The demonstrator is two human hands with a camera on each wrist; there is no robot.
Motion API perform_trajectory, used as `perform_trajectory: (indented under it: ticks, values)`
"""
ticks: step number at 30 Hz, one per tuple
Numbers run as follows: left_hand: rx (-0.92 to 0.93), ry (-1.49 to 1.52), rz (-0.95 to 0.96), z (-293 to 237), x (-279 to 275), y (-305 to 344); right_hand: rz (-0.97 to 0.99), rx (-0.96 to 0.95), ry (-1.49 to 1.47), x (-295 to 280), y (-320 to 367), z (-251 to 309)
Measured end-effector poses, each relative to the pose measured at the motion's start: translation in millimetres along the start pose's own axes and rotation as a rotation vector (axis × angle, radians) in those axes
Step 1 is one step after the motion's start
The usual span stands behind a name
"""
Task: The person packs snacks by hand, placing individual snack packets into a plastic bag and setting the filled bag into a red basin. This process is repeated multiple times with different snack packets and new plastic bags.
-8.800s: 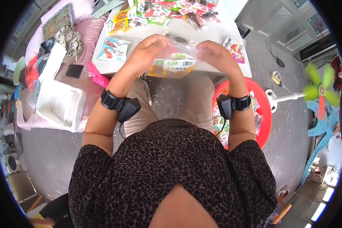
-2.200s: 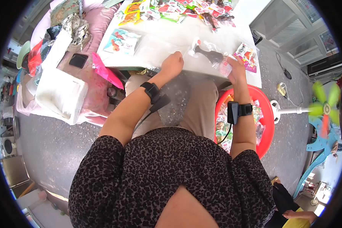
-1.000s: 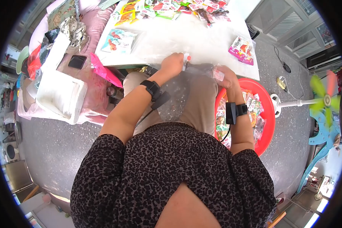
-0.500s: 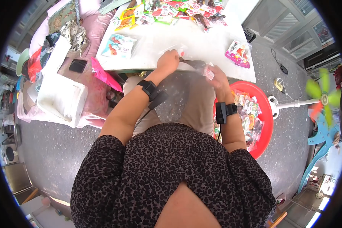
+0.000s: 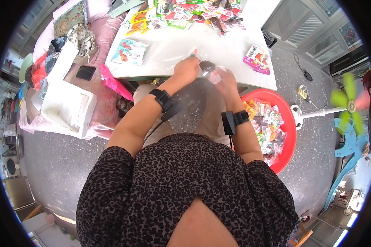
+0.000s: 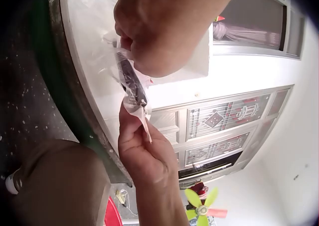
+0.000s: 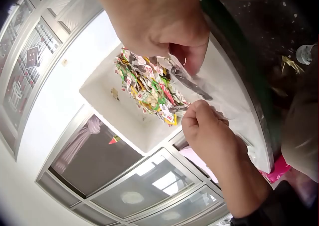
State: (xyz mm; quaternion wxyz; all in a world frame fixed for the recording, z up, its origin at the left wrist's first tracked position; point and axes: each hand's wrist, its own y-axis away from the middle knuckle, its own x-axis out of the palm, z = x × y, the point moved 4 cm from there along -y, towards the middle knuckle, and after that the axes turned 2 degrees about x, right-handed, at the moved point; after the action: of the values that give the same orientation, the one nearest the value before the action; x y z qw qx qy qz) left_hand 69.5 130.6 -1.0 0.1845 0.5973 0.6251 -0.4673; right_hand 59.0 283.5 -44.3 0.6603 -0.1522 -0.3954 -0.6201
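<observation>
A dark drumstick in a clear wrapper (image 5: 207, 66) lies between my hands, close over the near edge of the white table (image 5: 160, 68). My right hand (image 5: 228, 82) pinches its pale labelled end. In the left wrist view, the wrapped drumstick (image 6: 132, 81) runs from the right hand's (image 6: 147, 158) fingertips up to my left hand (image 6: 154, 31). My left hand (image 5: 186, 69) is curled in a fist on clear plastic bag film (image 5: 165, 53) at the drumstick's other end. In the right wrist view, the left hand (image 7: 212, 128) hides part of that film.
A heap of colourful snack packets (image 5: 189, 12) covers the table's far side. A blue-and-white packet (image 5: 130, 52) lies left, a pink one (image 5: 257, 59) right. Below stands a red tub (image 5: 292, 140) of packets. A white foam box (image 5: 68, 109) and phone (image 5: 85, 73) rest at left.
Earlier both hands stretched a labelled clear bag. Then the right hand brought the wrapped drumstick from the table's right side leftward to the left hand, which stayed near the table edge.
</observation>
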Motion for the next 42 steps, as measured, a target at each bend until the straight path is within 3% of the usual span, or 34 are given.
perform_trajectory:
  ticks: [3, 4, 6, 9, 14, 16, 19, 22, 25, 28, 31, 33, 34, 37, 40, 42]
  values:
    - [-0.037, 0.012, 0.051, -10, 1, -1, 0.165, 0.047, 0.192, 5, -14, -17]
    - [-0.041, 0.027, 0.051, -11, 2, -2, 0.14, 0.05, 0.151, 6, -15, -19]
    - [-0.05, 0.059, 0.049, -13, 3, -3, 0.131, -0.114, 0.353, 9, -23, -16]
    - [-0.057, 0.089, 0.069, -17, 4, -2, 0.104, -0.182, 0.643, 7, -35, -28]
    - [-0.078, 0.085, 0.02, -9, 9, 2, 0.115, 0.169, 0.582, -4, -30, -39]
    - [-0.063, 0.091, 0.027, -10, 9, 2, 0.045, 0.266, 0.834, 16, 2, -21]
    - [-0.039, 0.093, 0.044, -13, 13, 0, 0.033, 0.106, 0.332, 0, -29, -33]
    - [-0.033, 0.105, 0.006, -16, 12, -5, 0.14, -0.088, 0.767, 11, -41, -26]
    - [0.008, 0.087, -0.057, -11, 11, -12, 0.278, -0.001, 0.187, 22, -45, -34]
    - [0.022, 0.078, -0.069, 0, 14, -14, 0.24, 0.016, 0.165, 28, -52, -35]
    - [0.013, 0.063, -0.026, 10, 19, -10, 0.023, 0.075, 0.692, 34, -39, 1]
    - [-0.018, 0.052, 0.008, 19, 30, -7, 0.114, -0.126, 0.778, 11, -72, 26]
    - [-0.017, 0.02, 0.015, 21, 34, -7, 0.045, -0.179, 0.773, 9, -85, 39]
    - [0.002, -0.03, -0.001, 25, 43, -7, -0.117, -0.668, 1.486, 15, -130, 71]
    - [0.026, -0.007, -0.06, 27, 44, -7, -0.142, -0.86, 1.569, 20, -163, 81]
    - [0.007, -0.006, -0.048, 28, 45, -7, -0.251, -0.737, 1.714, 23, -184, 81]
